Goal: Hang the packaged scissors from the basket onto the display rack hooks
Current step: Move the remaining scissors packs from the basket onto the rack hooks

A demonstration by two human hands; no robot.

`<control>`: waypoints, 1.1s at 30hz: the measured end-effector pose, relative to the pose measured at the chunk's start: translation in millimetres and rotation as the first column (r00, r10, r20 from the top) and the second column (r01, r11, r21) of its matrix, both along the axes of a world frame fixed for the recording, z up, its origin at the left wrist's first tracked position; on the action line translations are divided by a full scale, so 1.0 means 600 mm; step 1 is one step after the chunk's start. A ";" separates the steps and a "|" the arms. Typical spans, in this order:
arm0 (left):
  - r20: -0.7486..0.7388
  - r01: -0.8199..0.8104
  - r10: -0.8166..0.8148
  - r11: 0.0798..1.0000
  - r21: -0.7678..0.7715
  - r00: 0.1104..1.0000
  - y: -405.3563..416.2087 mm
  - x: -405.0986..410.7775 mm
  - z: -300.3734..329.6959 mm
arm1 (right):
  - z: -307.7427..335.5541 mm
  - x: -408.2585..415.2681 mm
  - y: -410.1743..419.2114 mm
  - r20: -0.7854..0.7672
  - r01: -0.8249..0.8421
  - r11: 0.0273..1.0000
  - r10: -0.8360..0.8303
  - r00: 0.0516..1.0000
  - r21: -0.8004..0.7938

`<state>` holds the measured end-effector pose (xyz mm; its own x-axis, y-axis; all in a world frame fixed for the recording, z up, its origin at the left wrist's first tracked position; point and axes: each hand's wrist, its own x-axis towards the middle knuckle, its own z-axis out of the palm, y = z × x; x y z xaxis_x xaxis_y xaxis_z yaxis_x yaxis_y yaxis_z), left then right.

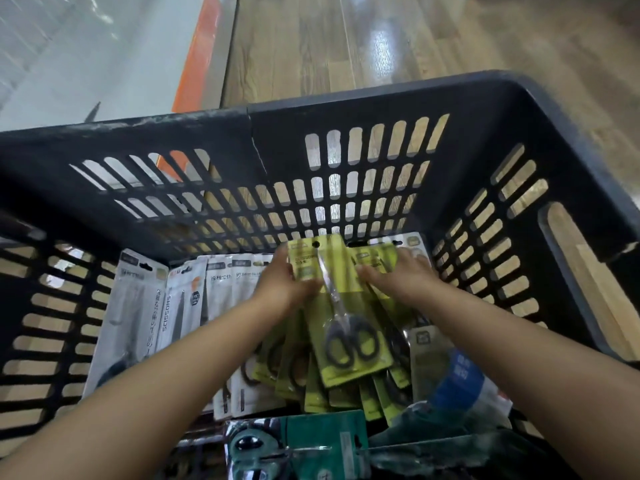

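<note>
Both hands down inside the dark slotted basket (346, 98), at the far wall. Left hand (277, 282) gripping the left edge of the top yellow-green scissors pack (343, 306), thumb across its face; fingers behind the card, not visible. Right hand (401, 275) laid over the neighbouring yellow-green packs (374, 258), fingers extended and close together, flat on the stack; whether anything is pinched underneath, impossible to tell. Judged light, flat and fairly stiff: card backing with a glossy clear cover, likely slippery against its neighbours, black-handled scissors giving weight to the lower end. Best taken at the upper card edges, leaving the hang hole (316, 244) free for a hook. White packs (166, 306) lined along the left, lettering partly blurred. Teal pack (322, 441) cut off at the bottom edge. Display rack not in view.
</note>
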<state>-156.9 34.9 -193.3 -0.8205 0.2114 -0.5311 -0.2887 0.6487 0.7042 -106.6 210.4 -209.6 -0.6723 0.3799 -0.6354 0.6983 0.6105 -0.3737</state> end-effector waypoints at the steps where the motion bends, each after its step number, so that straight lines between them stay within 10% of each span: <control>1: 0.024 -0.001 0.001 1.000 0.015 1.000 -0.014 -0.002 0.001 | -0.003 -0.002 -0.002 0.017 -0.024 1.000 0.024 1.000 -0.010; 14: 0.287 -0.423 0.377 0.899 0.118 0.881 -0.051 0.009 -0.013 | -0.002 0.003 0.020 0.029 -0.045 0.995 0.048 0.998 -0.094; 33: 0.448 -0.447 0.316 0.866 0.224 0.836 -0.057 0.016 -0.023 | 0.023 0.009 0.014 0.138 -0.083 0.996 0.088 0.987 -0.041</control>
